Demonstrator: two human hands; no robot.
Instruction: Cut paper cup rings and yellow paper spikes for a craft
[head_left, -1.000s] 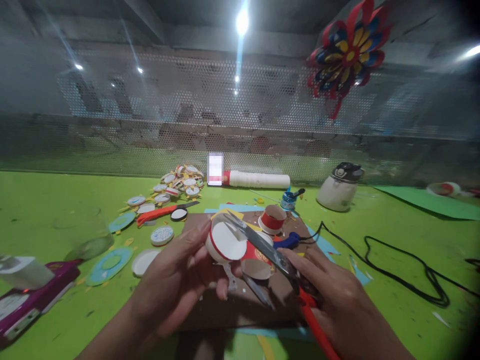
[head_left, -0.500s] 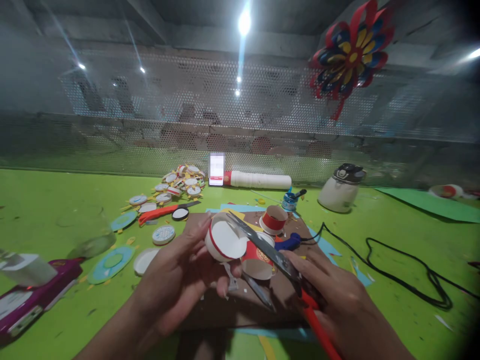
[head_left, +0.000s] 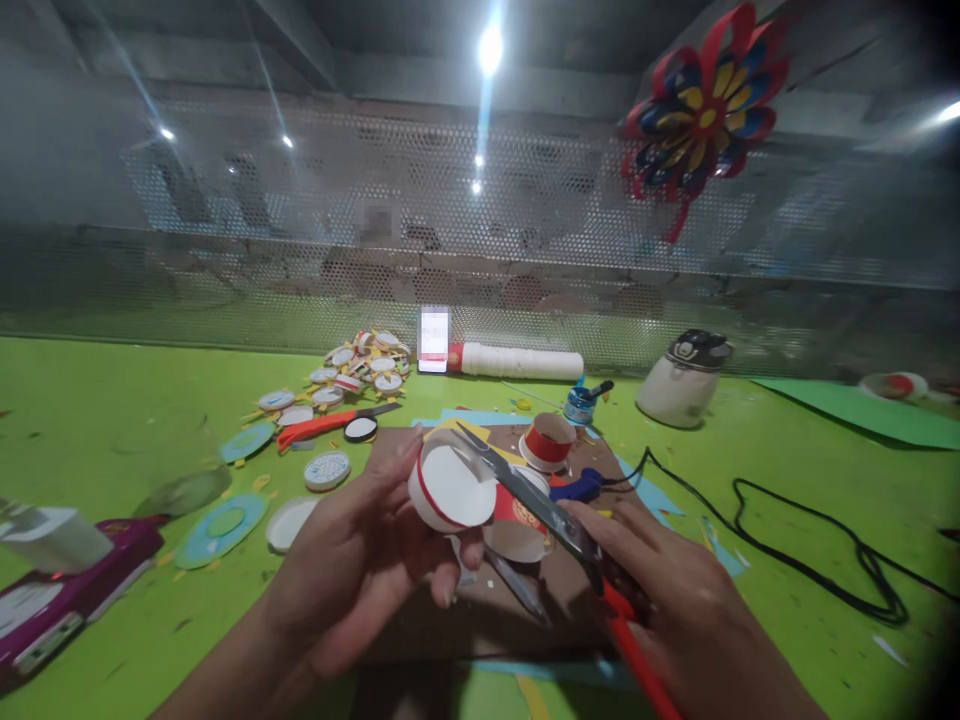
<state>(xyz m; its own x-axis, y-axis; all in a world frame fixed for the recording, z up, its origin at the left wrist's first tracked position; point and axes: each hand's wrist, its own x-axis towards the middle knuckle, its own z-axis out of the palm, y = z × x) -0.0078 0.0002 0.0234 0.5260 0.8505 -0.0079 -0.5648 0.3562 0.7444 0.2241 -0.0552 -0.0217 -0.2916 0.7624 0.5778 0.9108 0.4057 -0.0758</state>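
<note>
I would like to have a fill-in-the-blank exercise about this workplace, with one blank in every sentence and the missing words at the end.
1. The scissors are held in the ____ hand.
2. The left hand holds a shallow white paper cup with a thin ____ band around it.
3. The whitish jug has a ____ lid.
4. The large flat sheet at the far right is ____.

Missing words: right; red; black; green.

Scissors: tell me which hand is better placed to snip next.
Likely the right hand: it grips the scissors, a blade at the white cup, which the left hand holds.
</note>
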